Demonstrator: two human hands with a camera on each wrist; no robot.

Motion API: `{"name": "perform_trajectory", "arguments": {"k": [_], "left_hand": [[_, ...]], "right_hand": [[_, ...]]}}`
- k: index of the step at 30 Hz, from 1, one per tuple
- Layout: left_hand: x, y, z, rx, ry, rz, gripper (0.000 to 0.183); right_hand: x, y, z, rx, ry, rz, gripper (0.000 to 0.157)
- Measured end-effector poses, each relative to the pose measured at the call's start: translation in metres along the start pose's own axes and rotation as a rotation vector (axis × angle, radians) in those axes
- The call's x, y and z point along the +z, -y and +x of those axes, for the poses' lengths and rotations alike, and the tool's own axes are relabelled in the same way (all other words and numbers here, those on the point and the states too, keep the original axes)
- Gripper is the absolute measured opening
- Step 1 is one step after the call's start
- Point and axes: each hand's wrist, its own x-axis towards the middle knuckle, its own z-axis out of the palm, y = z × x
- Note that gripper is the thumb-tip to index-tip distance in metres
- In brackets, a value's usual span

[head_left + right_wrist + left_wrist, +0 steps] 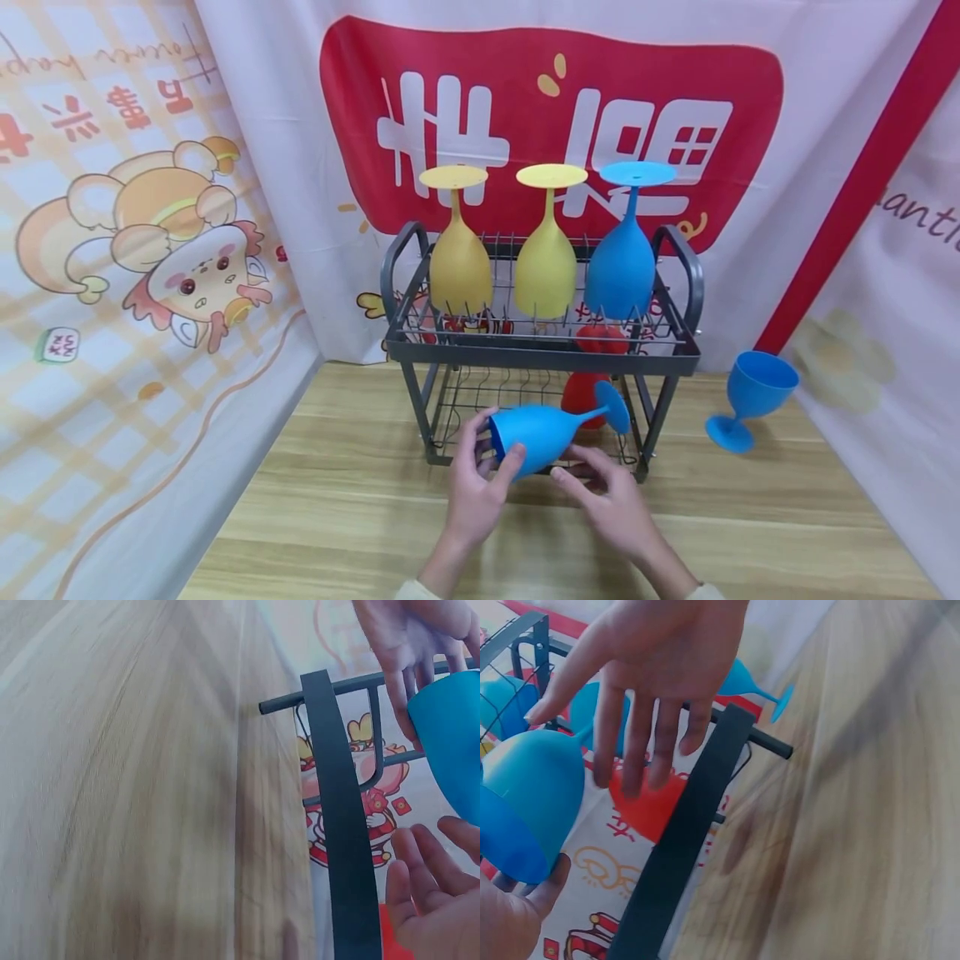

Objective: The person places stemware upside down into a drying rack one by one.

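A blue plastic goblet point(536, 435) lies tilted in front of the rack's lower tier, its rim toward the left and its foot up to the right. My left hand point(478, 479) grips the bowl near the rim, thumb on the near side. My right hand point(611, 502) is just below the stem end of the bowl. In the left wrist view the right hand's fingers point(634, 739) are extended and apart from the goblet. The right wrist view also shows the right hand point(442, 904) with nothing between its fingers.
A two-tier dark dish rack point(540, 360) stands on the wooden table point(337, 500). Upside down on top are an orange goblet point(460, 271), a yellow goblet point(546, 271) and a blue one point(621, 271). A red goblet point(581, 392) sits below. Another blue goblet point(757, 387) stands upright at right.
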Motion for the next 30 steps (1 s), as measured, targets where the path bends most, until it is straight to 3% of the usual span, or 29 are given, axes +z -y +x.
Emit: {"name": "perform_trajectory", "arguments": {"k": [5, 12, 18, 24, 30], "left_hand": [[0.004, 0.006, -0.004, -0.012, 0.0, -0.069, 0.055], [0.003, 0.014, -0.006, -0.055, 0.01, -0.118, 0.062], [0.002, 0.024, -0.007, -0.063, 0.036, -0.049, 0.071], [0.005, 0.032, -0.007, -0.051, 0.066, 0.04, 0.079], [0.009, 0.033, -0.005, -0.04, 0.132, 0.118, 0.082]], "right_hand": [[0.002, -0.001, -0.001, 0.034, 0.029, 0.102, 0.051], [0.001, 0.0, -0.003, 0.01, 0.018, 0.208, 0.055], [0.0, 0.007, -0.002, -0.025, 0.024, 0.243, 0.058], [0.004, 0.015, -0.001, -0.034, 0.008, 0.209, 0.065], [0.007, 0.021, -0.001, -0.035, -0.031, 0.052, 0.077]]}}
